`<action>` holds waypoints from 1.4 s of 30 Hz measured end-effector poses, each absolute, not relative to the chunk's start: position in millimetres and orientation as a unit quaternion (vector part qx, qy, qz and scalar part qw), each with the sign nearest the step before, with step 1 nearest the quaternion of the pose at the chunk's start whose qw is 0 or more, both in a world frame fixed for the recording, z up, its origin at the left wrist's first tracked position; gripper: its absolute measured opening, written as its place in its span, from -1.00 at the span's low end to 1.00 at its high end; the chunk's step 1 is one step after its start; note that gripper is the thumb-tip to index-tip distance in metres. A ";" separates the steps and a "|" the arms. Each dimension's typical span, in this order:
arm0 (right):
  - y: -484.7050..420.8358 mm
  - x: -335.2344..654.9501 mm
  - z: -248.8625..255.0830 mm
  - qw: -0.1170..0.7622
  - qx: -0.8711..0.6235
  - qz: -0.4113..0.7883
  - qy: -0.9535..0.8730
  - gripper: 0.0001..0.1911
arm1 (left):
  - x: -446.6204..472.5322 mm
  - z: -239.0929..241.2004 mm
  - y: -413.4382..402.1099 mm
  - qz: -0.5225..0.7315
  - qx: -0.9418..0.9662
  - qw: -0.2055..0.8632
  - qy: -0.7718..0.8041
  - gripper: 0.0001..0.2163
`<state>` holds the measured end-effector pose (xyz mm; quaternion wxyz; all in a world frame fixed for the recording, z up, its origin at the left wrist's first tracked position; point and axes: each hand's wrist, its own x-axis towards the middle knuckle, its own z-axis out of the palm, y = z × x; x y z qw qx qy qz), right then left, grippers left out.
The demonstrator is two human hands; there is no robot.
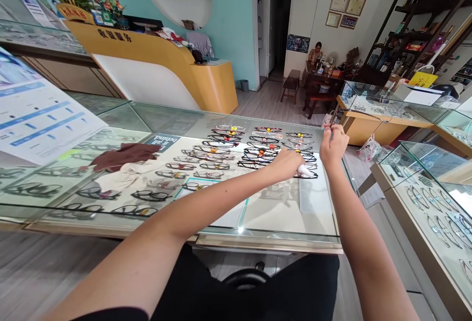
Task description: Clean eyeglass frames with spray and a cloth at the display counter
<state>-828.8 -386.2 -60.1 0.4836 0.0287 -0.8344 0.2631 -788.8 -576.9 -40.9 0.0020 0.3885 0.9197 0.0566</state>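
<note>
My left hand (289,162) reaches across the glass display counter (273,220). Its fingers are closed around a small white cylindrical object (305,170), whose exact kind I cannot make out. To the right, my right hand (335,143) is raised above the counter's right end. Pinched in its fingertips is a thin dark pair of glasses (363,113), with one long side stretching out to the right. Rows of eyeglasses (261,153) lie in front of and beneath my left hand, several with yellow or red tags.
A brown cloth (127,156) and a cream cloth (123,177) lie on the counter at left, near a printed board (40,114). Another glass case (429,198) stands at right. Beyond are a yellow reception desk (217,82) and a seated person (315,55) at a dark table.
</note>
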 end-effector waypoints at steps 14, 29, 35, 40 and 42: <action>-389.5 -829.7 -61.8 0.490 0.019 0.269 -0.829 -0.66 | -833.2 -25.1 -580.3 0.064 0.328 -0.029 0.942 -0.85; -383.2 -827.9 -58.4 0.476 -0.028 0.281 -0.833 -0.65 | -919.8 -48.9 -553.0 0.013 0.292 -0.002 0.956 -0.77; -382.7 -826.9 -58.2 0.470 -0.027 0.284 -0.835 -0.64 | -932.8 -46.6 -549.3 0.016 0.286 -0.004 0.958 -0.74; -384.5 -827.9 -60.4 0.475 -0.034 0.281 -0.833 -0.61 | -934.8 -46.0 -550.0 0.021 0.282 -0.001 0.959 -0.71; -385.0 -828.4 -61.3 0.473 -0.035 0.280 -0.835 -0.61 | -933.2 -45.7 -551.0 0.023 0.289 0.002 0.957 -0.72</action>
